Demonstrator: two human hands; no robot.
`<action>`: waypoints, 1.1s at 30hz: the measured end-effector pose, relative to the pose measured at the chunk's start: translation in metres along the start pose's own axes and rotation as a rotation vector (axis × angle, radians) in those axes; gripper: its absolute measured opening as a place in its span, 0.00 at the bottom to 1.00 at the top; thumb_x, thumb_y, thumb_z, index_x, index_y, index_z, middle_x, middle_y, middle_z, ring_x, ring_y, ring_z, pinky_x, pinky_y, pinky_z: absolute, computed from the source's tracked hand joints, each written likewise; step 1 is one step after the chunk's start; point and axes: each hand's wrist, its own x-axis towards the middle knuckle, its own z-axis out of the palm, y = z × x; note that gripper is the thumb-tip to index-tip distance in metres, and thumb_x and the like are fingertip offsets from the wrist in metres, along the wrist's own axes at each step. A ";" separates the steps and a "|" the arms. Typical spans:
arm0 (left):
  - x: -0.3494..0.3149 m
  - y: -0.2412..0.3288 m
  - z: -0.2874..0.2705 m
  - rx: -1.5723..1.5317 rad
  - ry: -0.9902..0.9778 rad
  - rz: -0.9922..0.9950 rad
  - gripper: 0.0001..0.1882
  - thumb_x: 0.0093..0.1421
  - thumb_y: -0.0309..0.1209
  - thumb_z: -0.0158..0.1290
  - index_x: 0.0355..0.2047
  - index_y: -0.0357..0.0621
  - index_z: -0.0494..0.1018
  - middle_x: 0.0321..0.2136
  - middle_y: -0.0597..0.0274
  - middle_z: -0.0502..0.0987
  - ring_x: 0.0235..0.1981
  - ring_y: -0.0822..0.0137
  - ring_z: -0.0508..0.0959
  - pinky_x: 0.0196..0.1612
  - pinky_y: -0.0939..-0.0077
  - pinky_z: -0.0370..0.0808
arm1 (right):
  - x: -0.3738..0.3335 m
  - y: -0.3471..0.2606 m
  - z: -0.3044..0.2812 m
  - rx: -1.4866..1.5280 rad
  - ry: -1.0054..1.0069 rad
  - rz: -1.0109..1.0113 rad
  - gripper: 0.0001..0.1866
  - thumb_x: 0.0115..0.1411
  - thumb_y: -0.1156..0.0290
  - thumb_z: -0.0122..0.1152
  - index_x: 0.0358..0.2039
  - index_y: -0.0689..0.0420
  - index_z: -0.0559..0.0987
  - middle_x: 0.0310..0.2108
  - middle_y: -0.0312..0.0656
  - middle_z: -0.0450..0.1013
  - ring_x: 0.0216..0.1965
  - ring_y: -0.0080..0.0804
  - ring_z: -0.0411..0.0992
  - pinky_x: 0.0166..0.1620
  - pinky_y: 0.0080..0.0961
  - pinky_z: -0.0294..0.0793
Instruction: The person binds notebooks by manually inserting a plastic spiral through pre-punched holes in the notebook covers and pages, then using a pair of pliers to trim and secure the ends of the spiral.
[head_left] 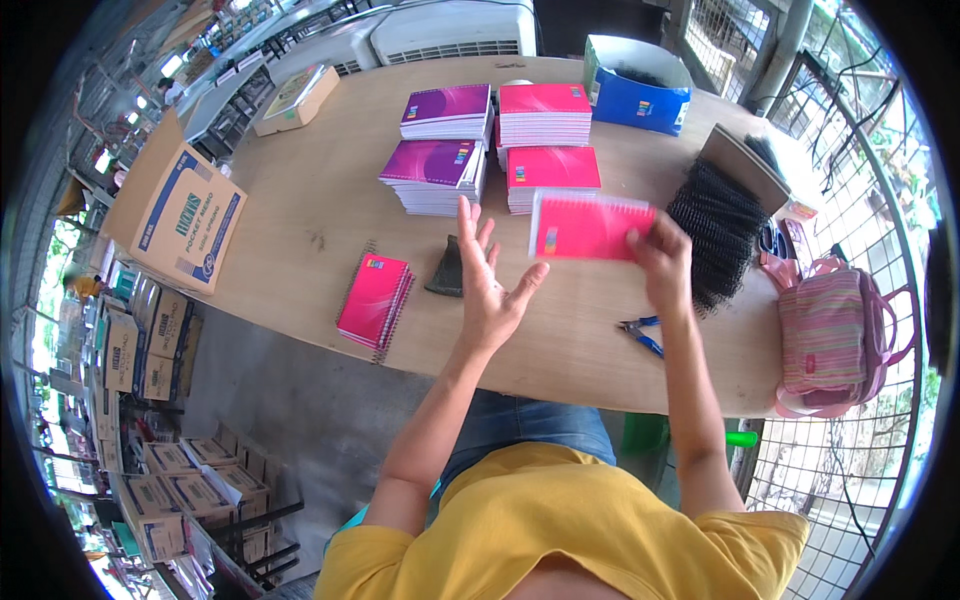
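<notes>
My right hand [662, 250] grips a pink-covered memo pad [590, 228] by its right end, holding it above the table. Beside the pad my left hand [490, 295] is raised with fingers spread and nothing in it. Left of that hand lies a small stack of pink spiral notebooks [374, 300] with dark wire along their edges. A dark cloth-like piece [446, 268] rests just behind my left wrist. Farther back stand piles of purple pads [432, 163] and pink pads [545, 100]. Black spiral wire coils [708, 225] lie heaped to the right, near blue-handled pliers [643, 336].
A blue and white box [638, 88] stands at the back of the wooden table [290, 220]. An open carton [185, 218] is at the left edge, a shallow box [296, 100] behind it. A striped pink bag [835, 335] sits at the right; stacked cartons [190, 490] are on the floor.
</notes>
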 end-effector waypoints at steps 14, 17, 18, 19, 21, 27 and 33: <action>-0.064 -0.050 0.010 0.293 -0.338 0.084 0.14 0.64 0.26 0.58 0.51 0.45 0.75 0.45 0.52 0.70 0.44 0.56 0.74 0.47 0.65 0.74 | -0.108 0.048 0.020 -0.197 -0.007 -0.038 0.23 0.63 0.80 0.61 0.57 0.63 0.66 0.56 0.49 0.70 0.60 0.36 0.69 0.61 0.30 0.68; -0.060 -0.048 0.000 0.275 -0.304 0.058 0.12 0.63 0.26 0.58 0.47 0.45 0.77 0.42 0.54 0.72 0.44 0.56 0.73 0.44 0.63 0.74 | -0.088 0.009 -0.011 -0.671 0.083 -0.223 0.20 0.52 0.84 0.67 0.47 0.60 0.76 0.41 0.47 0.75 0.49 0.44 0.73 0.52 0.37 0.72; -0.058 -0.044 0.003 0.244 -0.293 0.059 0.11 0.62 0.26 0.59 0.46 0.45 0.77 0.40 0.55 0.72 0.43 0.55 0.72 0.42 0.62 0.74 | -0.074 0.014 -0.037 -0.890 0.144 -0.326 0.15 0.48 0.84 0.67 0.37 0.58 0.79 0.33 0.45 0.71 0.41 0.46 0.71 0.45 0.38 0.71; -0.058 -0.041 0.004 0.260 -0.288 0.079 0.10 0.62 0.26 0.59 0.45 0.45 0.77 0.39 0.56 0.73 0.43 0.56 0.72 0.42 0.62 0.74 | -0.060 0.010 -0.047 -1.167 0.131 -0.427 0.10 0.48 0.79 0.67 0.33 0.57 0.79 0.33 0.43 0.69 0.38 0.44 0.69 0.43 0.39 0.69; -0.054 -0.037 0.010 0.273 -0.281 0.131 0.10 0.62 0.26 0.59 0.44 0.45 0.78 0.37 0.58 0.73 0.42 0.57 0.71 0.41 0.63 0.73 | -0.047 0.021 -0.062 -1.459 0.173 -0.403 0.09 0.48 0.75 0.68 0.33 0.55 0.80 0.37 0.41 0.69 0.40 0.42 0.68 0.45 0.40 0.67; -0.063 -0.040 0.015 0.283 -0.228 0.066 0.11 0.61 0.29 0.62 0.43 0.44 0.78 0.36 0.59 0.72 0.42 0.58 0.69 0.44 0.61 0.71 | -0.041 0.009 -0.076 -1.407 0.058 -0.531 0.11 0.50 0.75 0.68 0.36 0.56 0.80 0.43 0.40 0.70 0.48 0.39 0.69 0.51 0.41 0.65; -0.062 -0.047 0.017 0.278 -0.235 0.168 0.10 0.59 0.30 0.63 0.39 0.43 0.76 0.35 0.59 0.71 0.40 0.58 0.69 0.42 0.63 0.71 | -0.036 -0.032 -0.080 -1.138 -0.301 -0.519 0.14 0.50 0.82 0.64 0.39 0.56 0.82 0.32 0.42 0.73 0.35 0.43 0.74 0.40 0.36 0.75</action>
